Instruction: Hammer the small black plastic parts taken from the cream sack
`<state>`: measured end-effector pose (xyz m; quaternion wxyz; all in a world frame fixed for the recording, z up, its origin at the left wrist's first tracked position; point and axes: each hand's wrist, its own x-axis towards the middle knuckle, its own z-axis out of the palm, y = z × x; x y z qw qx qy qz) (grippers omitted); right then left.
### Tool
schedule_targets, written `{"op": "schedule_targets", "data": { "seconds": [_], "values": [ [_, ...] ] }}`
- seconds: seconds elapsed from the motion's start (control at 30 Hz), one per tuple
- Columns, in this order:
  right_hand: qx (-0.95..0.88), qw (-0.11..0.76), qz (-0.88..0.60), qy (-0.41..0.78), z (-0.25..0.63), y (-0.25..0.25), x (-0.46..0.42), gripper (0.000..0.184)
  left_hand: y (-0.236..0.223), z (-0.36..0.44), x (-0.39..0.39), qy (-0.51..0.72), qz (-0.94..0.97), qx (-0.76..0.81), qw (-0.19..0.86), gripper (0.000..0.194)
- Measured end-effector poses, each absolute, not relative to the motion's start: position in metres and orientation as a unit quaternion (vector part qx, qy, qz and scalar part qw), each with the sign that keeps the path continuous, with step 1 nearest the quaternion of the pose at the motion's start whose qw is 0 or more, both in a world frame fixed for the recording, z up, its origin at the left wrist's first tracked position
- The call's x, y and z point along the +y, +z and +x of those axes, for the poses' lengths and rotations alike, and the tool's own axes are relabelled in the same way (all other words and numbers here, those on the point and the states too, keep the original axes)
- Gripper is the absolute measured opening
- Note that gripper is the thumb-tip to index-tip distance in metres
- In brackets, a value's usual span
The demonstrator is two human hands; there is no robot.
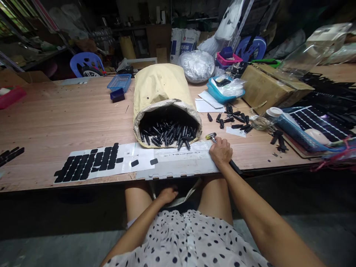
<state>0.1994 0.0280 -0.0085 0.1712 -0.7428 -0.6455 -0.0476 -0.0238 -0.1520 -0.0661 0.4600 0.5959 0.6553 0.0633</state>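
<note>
My right hand (pixel 221 151) is closed around a small hammer (pixel 236 167) at the table's front edge. The hammer's yellow-tipped head points up and left, and its black handle runs down to the right. Below the table edge, between my knees, my left hand (pixel 167 195) has its fingers curled; what they hold, if anything, is hidden. Beside it hangs the pale rim of a bag or sack (pixel 189 194). On the table a cream sack (pixel 164 83) lies with its mouth towards me, full of black pointed plastic parts (pixel 167 133). A grey-white board (pixel 178 165) lies before it.
Left of the board, black rounded stickers (pixel 89 163) lie in rows on white sheets. Loose black parts (pixel 233 118) are scattered to the right. Further right stand a blue basket (pixel 225 91), a cardboard box (pixel 269 87) and a tray with a dark panel (pixel 314 122).
</note>
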Motion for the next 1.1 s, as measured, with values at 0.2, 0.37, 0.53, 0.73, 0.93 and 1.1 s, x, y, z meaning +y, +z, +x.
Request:
{"op": "schedule_targets", "data": {
  "seconds": [0.2, 0.37, 0.53, 0.73, 0.93, 1.1],
  "values": [
    [-0.642, 0.168, -0.747, -0.042, 0.198, -0.006, 0.027, 0.035, 0.024, -0.039, -0.114, 0.075, 0.611, 0.435, 0.657, 0.025],
    [-0.642, 0.171, -0.746, -0.042, 0.196, -0.006, 0.027, 0.034, 0.060, -0.054, -0.027, 0.253, 0.585, 0.718, 0.280, 0.021],
    [-0.646, 0.170, -0.743, -0.039, 0.195, -0.009, 0.028, 0.035, 0.050, -0.048, 0.011, 0.153, 0.565, 0.804, 0.105, 0.022],
    [-0.643, 0.170, -0.746, -0.042, 0.194, -0.010, 0.029, 0.034, 0.053, -0.053, 0.007, 0.123, 0.569, 0.808, 0.094, 0.024],
    [-0.640, 0.161, -0.750, -0.038, 0.191, -0.007, 0.029, 0.034, 0.053, -0.041, -0.023, 0.235, 0.583, 0.769, 0.113, 0.021],
    [-0.637, 0.153, -0.755, -0.029, 0.190, -0.004, 0.028, 0.036, 0.026, 0.010, -0.043, 0.215, 0.665, 0.686, 0.203, 0.013]
  ]
}}
